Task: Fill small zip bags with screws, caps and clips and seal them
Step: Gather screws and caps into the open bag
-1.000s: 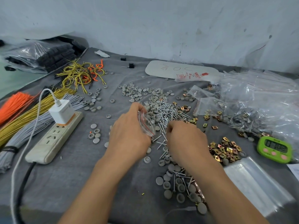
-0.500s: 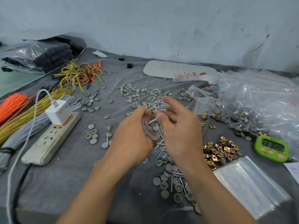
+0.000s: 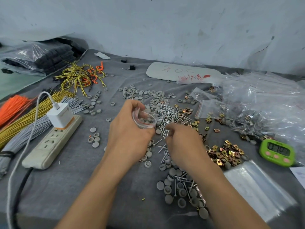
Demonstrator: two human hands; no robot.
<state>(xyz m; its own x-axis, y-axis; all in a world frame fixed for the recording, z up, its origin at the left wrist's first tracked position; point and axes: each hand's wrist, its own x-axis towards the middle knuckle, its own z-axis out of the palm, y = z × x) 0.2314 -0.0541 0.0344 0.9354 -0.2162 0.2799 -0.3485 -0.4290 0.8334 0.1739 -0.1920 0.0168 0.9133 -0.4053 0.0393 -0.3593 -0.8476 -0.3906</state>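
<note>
While my left hand (image 3: 130, 133) grips the open zip bag (image 3: 139, 115), gray caps (image 3: 147, 120) already inside, my right hand (image 3: 183, 142) curls over the screws (image 3: 171, 113) on the table (image 3: 66, 187); whether it pinches any I cannot tell. Clips (image 3: 226, 152) and sealing remain.

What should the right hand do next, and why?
Likely lift a few screws into the zip bag: the right hand pinches at the pile, while the left hand holds the bag open beside it, with only grey caps visible inside.
</note>
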